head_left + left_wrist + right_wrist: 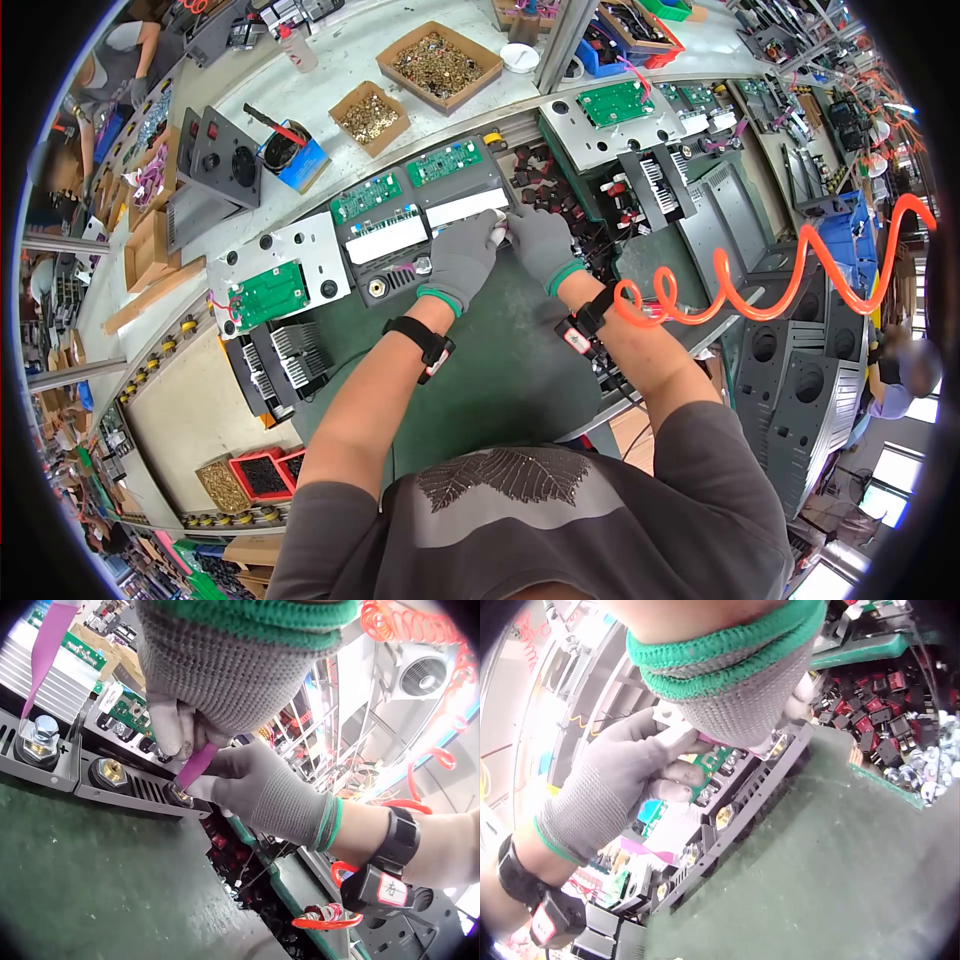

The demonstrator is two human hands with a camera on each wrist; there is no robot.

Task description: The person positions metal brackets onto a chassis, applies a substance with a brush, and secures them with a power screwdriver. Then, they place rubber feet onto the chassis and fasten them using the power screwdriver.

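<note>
Panels: dark pair (216, 160), upright behind the plate.
Plate: pale metal (310, 250), left of both chassis, green board (272, 290) mounted on it.
Heatsinks: finned, silver (300, 352), just in front of the plate.
Tin: blue (307, 166), brush (275, 124) leaning out of it.
Small box: cardboard (392, 140), filled with small brass-coloured parts.
Left chassis: grey (362, 272), side by side with the right one; terminal (39, 742) marked "+", second purple strip (49, 652) rising from it.
Large box: cardboard (470, 92), same sort of fill, behind the chassis.
Right chassis: slotted front (142, 787), both hands at its right end; near its left end, a bare terminal with brass nut (112, 771).
Left hand: gloved (465, 260), fingers curled, pinching the purple strip (196, 766).
Purple strip: lower end at the right-end terminal (178, 796), upper end hidden in the glove.
Tabletop: green (490, 370), in front of the chassis.
Right hand: gloved (540, 247), fingers bent at that same terminal; can't tell whether they grip it.
Switches: red and black heap (877, 724), just right of the right hand.
Hose: orange coil (768, 313), further right, above the tabletop.
</note>
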